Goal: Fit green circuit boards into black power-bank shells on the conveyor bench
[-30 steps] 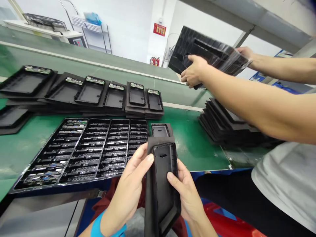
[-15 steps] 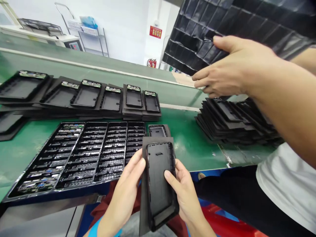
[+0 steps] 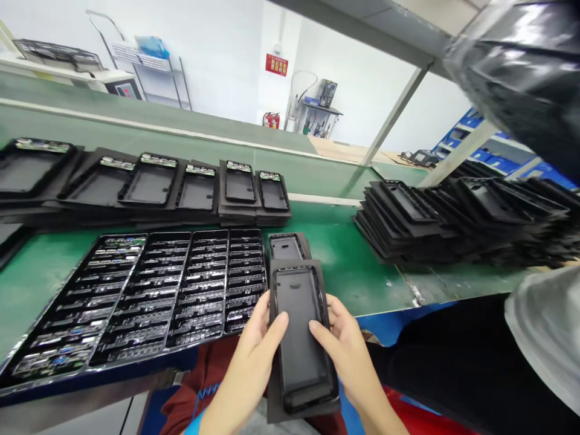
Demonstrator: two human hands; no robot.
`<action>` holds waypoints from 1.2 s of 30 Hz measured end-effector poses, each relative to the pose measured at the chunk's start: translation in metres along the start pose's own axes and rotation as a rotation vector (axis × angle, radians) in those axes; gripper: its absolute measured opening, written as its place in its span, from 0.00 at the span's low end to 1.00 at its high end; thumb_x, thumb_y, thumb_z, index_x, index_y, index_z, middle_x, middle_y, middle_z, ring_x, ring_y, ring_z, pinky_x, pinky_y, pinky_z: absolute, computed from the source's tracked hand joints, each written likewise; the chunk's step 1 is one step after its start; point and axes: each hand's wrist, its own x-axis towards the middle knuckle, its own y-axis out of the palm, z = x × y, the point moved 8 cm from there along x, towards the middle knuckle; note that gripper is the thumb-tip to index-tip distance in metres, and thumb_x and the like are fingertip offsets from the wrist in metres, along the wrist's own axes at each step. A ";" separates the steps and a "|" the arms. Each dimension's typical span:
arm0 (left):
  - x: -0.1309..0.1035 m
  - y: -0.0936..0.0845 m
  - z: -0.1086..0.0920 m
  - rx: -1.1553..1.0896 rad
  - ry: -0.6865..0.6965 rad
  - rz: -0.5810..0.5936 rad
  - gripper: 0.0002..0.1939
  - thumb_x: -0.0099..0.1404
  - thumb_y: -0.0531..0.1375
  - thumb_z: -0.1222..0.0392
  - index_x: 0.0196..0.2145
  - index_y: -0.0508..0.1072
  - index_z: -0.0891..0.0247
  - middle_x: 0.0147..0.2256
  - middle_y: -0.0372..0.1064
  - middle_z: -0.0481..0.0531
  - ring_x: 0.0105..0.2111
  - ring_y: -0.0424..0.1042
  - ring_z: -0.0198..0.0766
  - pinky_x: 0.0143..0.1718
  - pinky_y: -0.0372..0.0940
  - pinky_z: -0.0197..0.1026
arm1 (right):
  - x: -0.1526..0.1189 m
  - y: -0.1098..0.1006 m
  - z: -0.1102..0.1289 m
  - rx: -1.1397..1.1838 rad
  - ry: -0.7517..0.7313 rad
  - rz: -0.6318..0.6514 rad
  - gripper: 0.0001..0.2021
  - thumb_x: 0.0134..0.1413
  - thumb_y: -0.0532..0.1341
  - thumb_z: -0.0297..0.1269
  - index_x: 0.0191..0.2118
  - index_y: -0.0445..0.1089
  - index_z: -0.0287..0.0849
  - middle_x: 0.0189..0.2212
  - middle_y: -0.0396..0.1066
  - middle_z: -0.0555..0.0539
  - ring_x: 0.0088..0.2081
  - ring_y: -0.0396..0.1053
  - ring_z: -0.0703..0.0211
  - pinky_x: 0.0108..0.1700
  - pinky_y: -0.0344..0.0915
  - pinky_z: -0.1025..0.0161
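Observation:
Both my hands hold a black plastic housing [image 3: 299,332], shallow and rectangular with rounded corners, open side up, together with a dark foam sheet [image 3: 275,393] under it. My left hand [image 3: 256,353] grips the left edge, its thumb over the rim. On the right edge, my right hand [image 3: 347,347] is closed with its thumb resting inside the housing. Just beyond lies another housing [image 3: 286,246] on the green bench, partly covered by the held one. To the left, a black compartment tray [image 3: 129,360] carries small circuit boards [image 3: 61,362] in its leftmost column.
Behind the tray, housings with boards at their top ends [image 3: 149,178] lie on foam sheets in a row. Stacked housings and sheets [image 3: 408,211] stand at the right. A co-worker's light sleeve or shirt [image 3: 548,326] and a blurred black sheet [image 3: 530,66] fill the right edge.
My left thumb has moved onto the housing's rim, and the housing sits straighter against the sheet. The co-worker's hand and arm have left view; their black sheet has shifted up and right.

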 end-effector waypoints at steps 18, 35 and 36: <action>0.048 -0.017 -0.024 0.640 0.253 -0.124 0.31 0.61 0.54 0.49 0.59 0.55 0.63 0.48 0.60 0.57 0.42 0.65 0.43 0.48 0.60 0.52 | 0.092 -0.015 0.035 -0.484 -0.072 -0.049 0.26 0.38 0.61 0.36 0.48 0.62 0.37 0.32 0.71 0.46 0.30 0.69 0.57 0.35 0.65 0.59; 0.054 -0.010 0.000 0.641 0.127 -0.043 0.36 0.64 0.47 0.43 0.64 0.37 0.55 0.66 0.33 0.44 0.65 0.37 0.36 0.64 0.36 0.47 | 0.086 -0.019 0.023 -0.627 -0.085 -0.038 0.23 0.51 0.56 0.41 0.52 0.63 0.39 0.29 0.65 0.51 0.22 0.57 0.65 0.26 0.57 0.65; 0.053 -0.010 -0.001 0.656 0.135 -0.045 0.36 0.64 0.47 0.43 0.64 0.36 0.55 0.66 0.32 0.44 0.65 0.36 0.35 0.64 0.36 0.47 | 0.087 -0.020 0.023 -0.634 -0.095 -0.047 0.23 0.51 0.56 0.41 0.53 0.62 0.39 0.28 0.64 0.52 0.22 0.56 0.66 0.26 0.56 0.66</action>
